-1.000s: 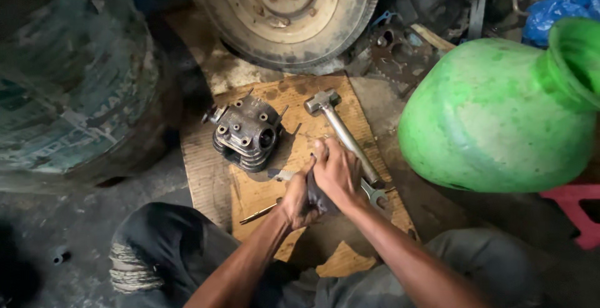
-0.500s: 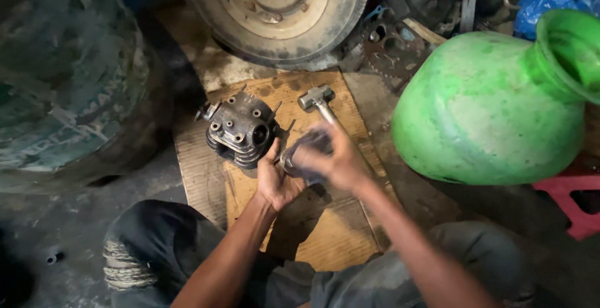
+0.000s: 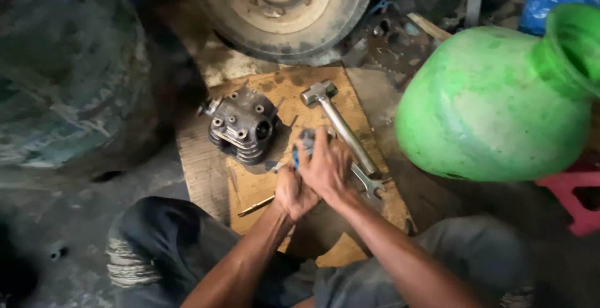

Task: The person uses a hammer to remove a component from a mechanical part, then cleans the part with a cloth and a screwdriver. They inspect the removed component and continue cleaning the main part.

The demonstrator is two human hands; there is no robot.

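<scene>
**Two hands closed on one small part over a wooden board**

One finned engine block [image 3: 242,125], one hammer [image 3: 340,126], one wrench [image 3: 369,186] and one thin rod [image 3: 256,205] lie on the board [image 3: 281,89]. The left hand [image 3: 292,192] and right hand [image 3: 325,167] press together, both curled shut around a small grey and blue part [image 3: 305,140], blurred, just right of the block. One tyre [image 3: 281,8] stands far; one green jug [image 3: 494,101] sits right. The floor [image 3: 75,208] is dark, grimy concrete.

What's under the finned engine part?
The finned engine part sits on a wooden board, beside a hammer. Whatever lies directly beneath it is covered.
</scene>
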